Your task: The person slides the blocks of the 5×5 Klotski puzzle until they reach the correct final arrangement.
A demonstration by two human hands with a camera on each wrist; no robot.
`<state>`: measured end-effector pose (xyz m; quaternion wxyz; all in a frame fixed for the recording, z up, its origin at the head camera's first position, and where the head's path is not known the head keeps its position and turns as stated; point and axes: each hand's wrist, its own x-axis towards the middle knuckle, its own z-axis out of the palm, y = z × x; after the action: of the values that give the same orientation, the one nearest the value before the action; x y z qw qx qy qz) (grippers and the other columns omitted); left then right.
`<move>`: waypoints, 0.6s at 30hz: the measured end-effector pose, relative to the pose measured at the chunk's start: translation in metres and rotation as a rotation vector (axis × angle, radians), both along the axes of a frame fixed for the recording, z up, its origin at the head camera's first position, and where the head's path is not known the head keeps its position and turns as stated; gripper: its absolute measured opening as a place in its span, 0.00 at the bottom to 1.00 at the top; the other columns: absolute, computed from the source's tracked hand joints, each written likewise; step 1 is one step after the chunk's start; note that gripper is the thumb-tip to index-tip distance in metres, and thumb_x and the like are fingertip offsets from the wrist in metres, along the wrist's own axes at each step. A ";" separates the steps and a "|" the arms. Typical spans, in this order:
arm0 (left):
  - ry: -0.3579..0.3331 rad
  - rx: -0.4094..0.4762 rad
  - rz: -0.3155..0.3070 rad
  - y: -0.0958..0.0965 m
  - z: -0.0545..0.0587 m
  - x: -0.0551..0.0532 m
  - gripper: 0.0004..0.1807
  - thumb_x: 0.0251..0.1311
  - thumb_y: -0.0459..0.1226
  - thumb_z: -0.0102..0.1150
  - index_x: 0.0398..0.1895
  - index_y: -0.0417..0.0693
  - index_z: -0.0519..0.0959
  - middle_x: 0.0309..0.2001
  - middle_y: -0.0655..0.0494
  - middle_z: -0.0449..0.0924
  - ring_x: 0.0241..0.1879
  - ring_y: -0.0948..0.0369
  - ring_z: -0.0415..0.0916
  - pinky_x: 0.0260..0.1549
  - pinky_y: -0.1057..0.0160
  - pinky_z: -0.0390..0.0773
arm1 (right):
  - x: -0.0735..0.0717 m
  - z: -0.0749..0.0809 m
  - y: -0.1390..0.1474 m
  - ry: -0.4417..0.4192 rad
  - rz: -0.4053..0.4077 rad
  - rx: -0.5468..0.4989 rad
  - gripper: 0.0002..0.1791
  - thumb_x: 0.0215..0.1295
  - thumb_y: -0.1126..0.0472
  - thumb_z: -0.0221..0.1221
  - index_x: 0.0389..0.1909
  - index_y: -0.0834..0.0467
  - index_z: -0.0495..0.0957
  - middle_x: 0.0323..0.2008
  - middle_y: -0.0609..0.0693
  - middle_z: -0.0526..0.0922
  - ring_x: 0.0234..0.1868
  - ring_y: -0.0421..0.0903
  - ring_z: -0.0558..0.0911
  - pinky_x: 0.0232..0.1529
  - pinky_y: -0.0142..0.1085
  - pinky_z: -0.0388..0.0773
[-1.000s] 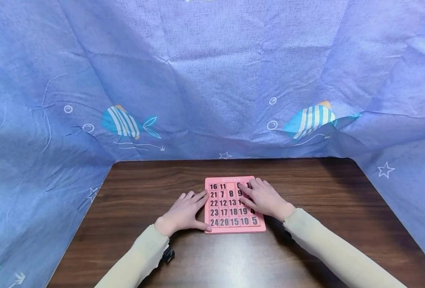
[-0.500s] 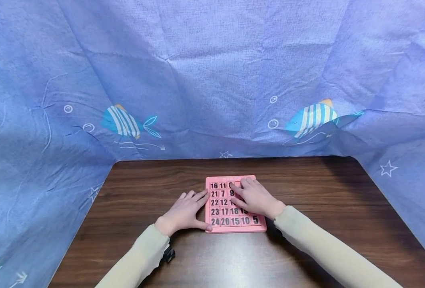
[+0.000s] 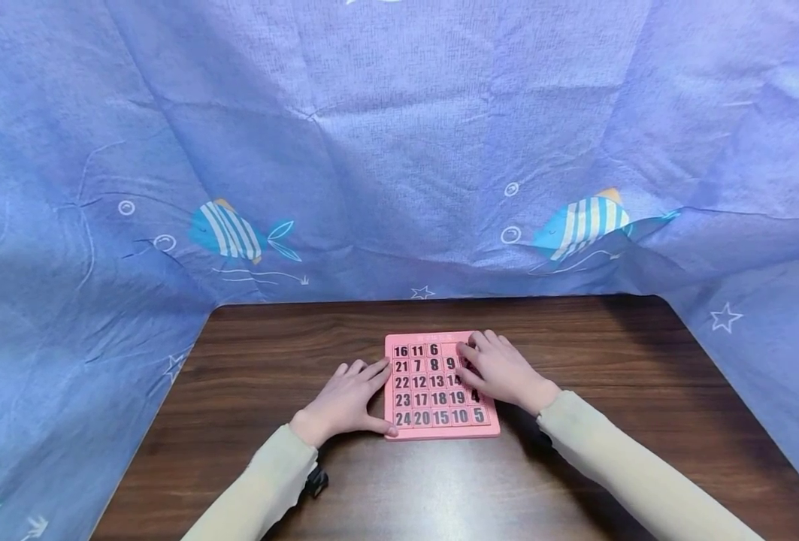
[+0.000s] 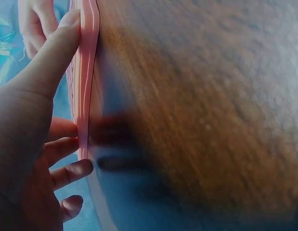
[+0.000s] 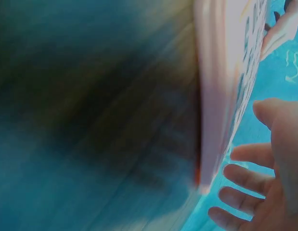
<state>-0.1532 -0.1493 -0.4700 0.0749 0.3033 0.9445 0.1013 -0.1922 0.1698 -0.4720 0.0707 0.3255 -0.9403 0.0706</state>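
A pink sliding number puzzle (image 3: 440, 433) lies flat on the table, its tiles marked with black numbers. In the top row, tile 6 (image 3: 434, 350) sits beside 11, and a bare slot (image 3: 449, 349) is to its right. My left hand (image 3: 341, 398) is spread along the puzzle's left edge, thumb near the front corner. The left wrist view shows that thumb (image 4: 69, 21) touching the puzzle's side. My right hand (image 3: 505, 374) reaches over the upper right tiles, fingers nearly straight, hiding some of them. In the right wrist view its fingers (image 5: 247, 179) appear spread.
A dark wood-grain table (image 3: 291, 330) carries the puzzle. Behind it and at the sides hangs a blue cloth (image 3: 399, 165) with striped fish. A small black device (image 3: 316, 481) shows under the left sleeve.
Tile 6 has slid one place left in the top row, so the bare slot is now right of it. My right hand went left with it, then back right. The left hand stayed still.
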 end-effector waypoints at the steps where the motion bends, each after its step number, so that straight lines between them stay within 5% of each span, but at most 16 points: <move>1: -0.003 -0.005 0.003 0.000 0.000 0.000 0.61 0.48 0.72 0.70 0.80 0.47 0.64 0.80 0.50 0.61 0.66 0.50 0.66 0.63 0.44 0.66 | 0.001 0.000 0.004 -0.011 -0.013 0.005 0.24 0.74 0.46 0.61 0.58 0.60 0.83 0.47 0.56 0.77 0.45 0.54 0.73 0.48 0.50 0.72; 7: -0.008 -0.002 0.008 0.000 0.000 0.001 0.61 0.48 0.71 0.70 0.80 0.47 0.65 0.80 0.50 0.61 0.67 0.49 0.66 0.64 0.42 0.65 | 0.007 -0.001 0.019 -0.078 -0.050 0.011 0.31 0.74 0.45 0.61 0.68 0.63 0.78 0.65 0.62 0.78 0.60 0.60 0.76 0.62 0.60 0.71; 18: -0.012 0.018 0.001 0.000 0.001 0.002 0.61 0.48 0.70 0.71 0.79 0.45 0.65 0.80 0.49 0.61 0.68 0.47 0.66 0.64 0.41 0.65 | 0.007 -0.007 0.014 -0.014 0.035 -0.010 0.33 0.74 0.44 0.60 0.67 0.66 0.77 0.67 0.60 0.79 0.62 0.59 0.76 0.60 0.57 0.73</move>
<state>-0.1514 -0.1496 -0.4689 0.0775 0.3027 0.9433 0.1116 -0.1855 0.1838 -0.4786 0.0646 0.3413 -0.9344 0.0789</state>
